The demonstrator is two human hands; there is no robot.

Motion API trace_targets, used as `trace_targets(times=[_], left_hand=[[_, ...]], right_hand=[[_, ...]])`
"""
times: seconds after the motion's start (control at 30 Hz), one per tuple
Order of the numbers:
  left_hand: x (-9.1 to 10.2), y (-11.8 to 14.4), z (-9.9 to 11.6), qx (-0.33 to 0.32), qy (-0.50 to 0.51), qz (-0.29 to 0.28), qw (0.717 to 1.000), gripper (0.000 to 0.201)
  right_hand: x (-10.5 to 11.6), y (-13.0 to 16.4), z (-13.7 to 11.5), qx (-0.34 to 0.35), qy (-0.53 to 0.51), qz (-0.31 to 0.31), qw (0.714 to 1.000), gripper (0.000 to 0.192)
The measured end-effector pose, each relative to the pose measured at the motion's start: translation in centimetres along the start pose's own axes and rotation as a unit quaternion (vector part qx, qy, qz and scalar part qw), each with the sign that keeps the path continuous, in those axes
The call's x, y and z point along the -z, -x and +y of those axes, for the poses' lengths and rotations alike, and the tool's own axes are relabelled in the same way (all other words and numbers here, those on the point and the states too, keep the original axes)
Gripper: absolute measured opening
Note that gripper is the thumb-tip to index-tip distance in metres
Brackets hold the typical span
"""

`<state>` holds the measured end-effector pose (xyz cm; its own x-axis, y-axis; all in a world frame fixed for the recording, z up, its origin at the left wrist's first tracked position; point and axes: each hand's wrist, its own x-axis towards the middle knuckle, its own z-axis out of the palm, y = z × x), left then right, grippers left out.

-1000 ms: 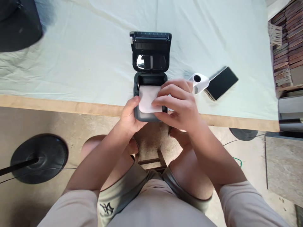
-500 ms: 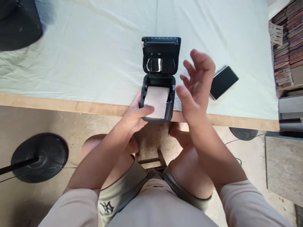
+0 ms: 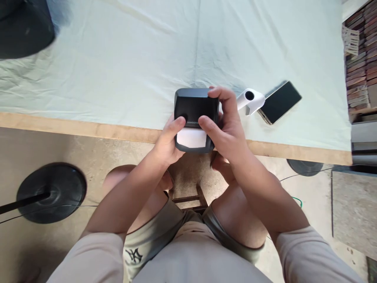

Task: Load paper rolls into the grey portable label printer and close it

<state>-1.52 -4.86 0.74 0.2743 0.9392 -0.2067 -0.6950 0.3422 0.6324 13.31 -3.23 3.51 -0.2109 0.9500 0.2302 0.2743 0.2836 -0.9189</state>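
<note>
Table with wooden edge, covered by pale green cloth. Black printer at near edge. Right of printer: white roll holder, then phone. Far left of printer: dark object.

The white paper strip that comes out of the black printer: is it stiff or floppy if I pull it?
The paper strip is probably thin and floppy: it lies flat on the printer. It may tear if pulled hard, since the shut lid seems to pinch it. The left hand and right hand steady the printer.
</note>
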Motion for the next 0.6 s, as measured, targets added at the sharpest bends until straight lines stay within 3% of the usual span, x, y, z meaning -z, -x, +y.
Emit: trace_targets(times=[0.17, 0.27, 0.47, 0.6], left_hand=[[-0.1, 0.0, -0.2, -0.003, -0.026, 0.003, 1.0, 0.056], [-0.3, -0.1, -0.1, 0.001, -0.016, 0.008, 1.0, 0.054], [-0.1, -0.6, -0.1, 0.031, 0.003, 0.062, 0.998, 0.055], [0.3, -1.0, 0.0, 0.037, -0.013, 0.111, 0.993, 0.044]], right_hand=[[-0.2, 0.0, 0.0, -0.027, -0.062, 0.037, 0.997, 0.041], [0.2, -0.1, 0.3, -0.03, -0.056, 0.026, 0.998, 0.04], [1.0, 0.1, 0.4, 0.028, 0.029, 0.02, 0.999, 0.047], [0.9, 0.3, 0.0, 0.052, 0.03, -0.027, 0.998, 0.054]])
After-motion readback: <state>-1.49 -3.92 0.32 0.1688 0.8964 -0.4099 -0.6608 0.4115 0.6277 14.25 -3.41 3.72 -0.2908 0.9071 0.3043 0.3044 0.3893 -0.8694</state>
